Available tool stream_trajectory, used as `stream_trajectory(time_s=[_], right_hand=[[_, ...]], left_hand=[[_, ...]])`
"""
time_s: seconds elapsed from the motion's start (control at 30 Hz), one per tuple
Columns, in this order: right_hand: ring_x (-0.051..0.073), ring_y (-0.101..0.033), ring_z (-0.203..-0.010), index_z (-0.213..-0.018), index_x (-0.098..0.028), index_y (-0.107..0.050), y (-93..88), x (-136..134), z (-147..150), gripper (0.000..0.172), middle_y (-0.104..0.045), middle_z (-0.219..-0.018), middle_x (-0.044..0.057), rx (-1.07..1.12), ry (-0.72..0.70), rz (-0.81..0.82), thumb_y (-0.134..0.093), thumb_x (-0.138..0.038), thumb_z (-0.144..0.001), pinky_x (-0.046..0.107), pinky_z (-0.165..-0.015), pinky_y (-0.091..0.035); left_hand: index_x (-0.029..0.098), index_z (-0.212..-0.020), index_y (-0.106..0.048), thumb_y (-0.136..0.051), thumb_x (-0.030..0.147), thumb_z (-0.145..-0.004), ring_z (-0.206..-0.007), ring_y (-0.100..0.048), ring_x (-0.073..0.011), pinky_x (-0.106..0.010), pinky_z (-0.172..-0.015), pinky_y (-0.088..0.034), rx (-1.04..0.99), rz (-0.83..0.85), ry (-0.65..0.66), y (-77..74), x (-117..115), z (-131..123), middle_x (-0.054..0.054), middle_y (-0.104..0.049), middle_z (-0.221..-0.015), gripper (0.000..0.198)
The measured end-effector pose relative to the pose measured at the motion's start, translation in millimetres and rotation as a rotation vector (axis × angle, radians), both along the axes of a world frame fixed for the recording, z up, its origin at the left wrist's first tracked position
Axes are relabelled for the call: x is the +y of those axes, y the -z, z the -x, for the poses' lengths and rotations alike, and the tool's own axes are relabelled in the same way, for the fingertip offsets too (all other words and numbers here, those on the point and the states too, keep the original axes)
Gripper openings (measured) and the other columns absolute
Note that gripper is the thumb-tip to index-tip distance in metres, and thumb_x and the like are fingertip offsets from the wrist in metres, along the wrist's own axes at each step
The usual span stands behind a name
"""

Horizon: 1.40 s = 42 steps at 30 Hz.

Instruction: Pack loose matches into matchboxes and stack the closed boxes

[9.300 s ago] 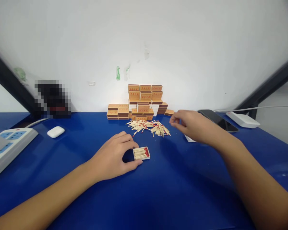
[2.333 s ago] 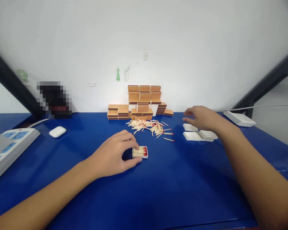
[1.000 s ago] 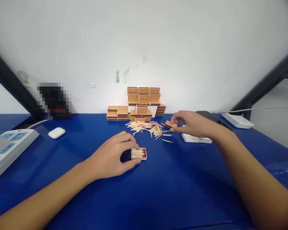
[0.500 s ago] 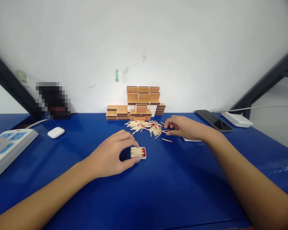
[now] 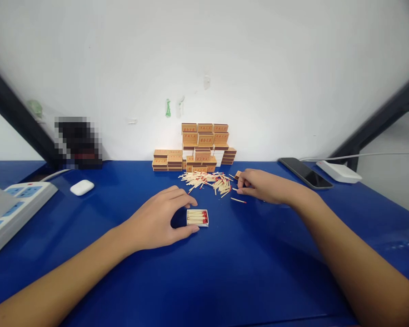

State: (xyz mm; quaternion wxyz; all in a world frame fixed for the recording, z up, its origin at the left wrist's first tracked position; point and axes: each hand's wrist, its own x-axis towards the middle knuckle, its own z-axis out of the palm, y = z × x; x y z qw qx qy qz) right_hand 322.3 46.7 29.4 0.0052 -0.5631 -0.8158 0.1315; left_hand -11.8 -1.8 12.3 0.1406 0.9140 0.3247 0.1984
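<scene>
A small white matchbox tray (image 5: 197, 218) filled with red-tipped matches lies on the blue table. My left hand (image 5: 163, 218) curves around its left end, thumb near the front side and index finger apart from the back side. Further right, my right hand (image 5: 259, 185) has its thumb and fingertips closed on a match (image 5: 235, 189), most of which is hidden. An orange matchbox piece (image 5: 237, 175) shows partly behind those fingers. A loose pile of matches (image 5: 204, 180) lies left of my right hand, and a single match (image 5: 238, 200) lies in front of it.
Stacked matchboxes (image 5: 204, 138) stand against the white wall behind the pile. A phone (image 5: 305, 172) and a white flat device (image 5: 339, 171) are at the back right. On the left are a white earphone case (image 5: 82, 187) and a power strip (image 5: 20, 213).
My left index finger has lifted away from the tray's back side. My right hand has shifted slightly, its fingers closing on a match and uncovering the orange matchbox piece.
</scene>
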Motion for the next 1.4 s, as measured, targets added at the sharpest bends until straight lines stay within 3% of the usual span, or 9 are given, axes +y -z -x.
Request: stream_trajectory(time_s=[0.17,0.33,0.57,0.8,0.93,1.13,1.27,1.4], right_hand=[[0.023,-0.06,-0.083,-0.086,-0.021,-0.062,-1.0,2,-1,0.02,-0.068,-0.095,0.009,0.007,0.029,-0.016,-0.063,-0.04,-0.09,0.034,-0.072,-0.042],[0.019,-0.057,-0.071,-0.078,-0.021,-0.064,-5.8,0,3,0.021,-0.069,-0.083,0.006,-0.014,0.081,0.07,-0.058,-0.032,-0.095,0.033,-0.067,-0.039],[0.021,-0.059,-0.072,-0.083,-0.02,-0.065,-9.4,-4,2,0.024,-0.07,-0.085,0.007,-0.072,0.17,0.051,-0.065,-0.042,-0.092,0.033,-0.064,-0.039],[0.02,-0.058,-0.073,-0.089,-0.019,-0.071,-8.4,-3,-9,0.011,-0.07,-0.085,0.007,-0.083,0.18,0.137,-0.062,-0.025,-0.088,0.031,-0.064,-0.039],[0.02,-0.057,-0.067,-0.084,-0.02,-0.071,-12.7,-6,-8,0.013,-0.069,-0.079,0.006,-0.126,0.2,0.174,-0.059,-0.022,-0.088,0.032,-0.06,-0.036],[0.021,-0.061,-0.073,-0.083,-0.019,-0.067,-11.7,-6,1,0.016,-0.071,-0.087,0.009,-0.115,0.17,0.045,-0.055,-0.024,-0.093,0.032,-0.064,-0.038],[0.02,-0.06,-0.074,-0.083,-0.019,-0.066,-10.4,-6,3,0.018,-0.071,-0.089,0.008,-0.059,0.092,0.053,-0.052,-0.023,-0.094,0.032,-0.067,-0.04],[0.019,-0.057,-0.072,-0.09,-0.02,-0.064,-9.8,-6,1,0.017,-0.069,-0.087,0.007,-0.012,0.05,0.023,-0.056,-0.034,-0.095,0.031,-0.065,-0.039]], left_hand=[[0.022,-0.124,-0.066,-0.075,0.048,-0.091,-0.109,-0.065,-0.0258,-0.045,-0.094,-0.056,-0.001,0.001,-0.01,-0.2,0,0,-0.007,-0.07,-0.116,0.043],[0.022,-0.124,-0.066,-0.075,0.045,-0.091,-0.107,-0.065,-0.0255,-0.045,-0.093,-0.056,-0.01,-0.014,0.002,-1.3,-1,0,-0.007,-0.07,-0.113,0.041],[0.023,-0.124,-0.066,-0.075,0.047,-0.091,-0.108,-0.064,-0.0254,-0.045,-0.094,-0.055,-0.012,-0.021,0.003,-0.7,-1,1,-0.007,-0.07,-0.115,0.043],[0.023,-0.124,-0.066,-0.077,0.051,-0.089,-0.108,-0.064,-0.0263,-0.045,-0.093,-0.055,-0.014,-0.02,0.015,-1.2,0,0,-0.007,-0.07,-0.113,0.046],[0.023,-0.124,-0.067,-0.076,0.057,-0.088,-0.108,-0.064,-0.0262,-0.045,-0.094,-0.055,-0.016,-0.012,0.005,-1.6,0,-1,-0.007,-0.07,-0.113,0.05],[0.023,-0.125,-0.067,-0.076,0.058,-0.089,-0.108,-0.064,-0.0265,-0.045,-0.093,-0.056,-0.022,-0.019,0.013,-1.2,0,0,-0.007,-0.071,-0.114,0.052],[0.023,-0.126,-0.067,-0.076,0.057,-0.088,-0.108,-0.064,-0.0264,-0.045,-0.092,-0.056,-0.027,-0.022,0.017,-1.6,0,0,-0.007,-0.071,-0.113,0.052],[0.023,-0.126,-0.068,-0.075,0.061,-0.088,-0.108,-0.065,-0.0263,-0.046,-0.094,-0.056,-0.03,-0.018,0.006,-2.3,-1,0,-0.007,-0.071,-0.114,0.054]])
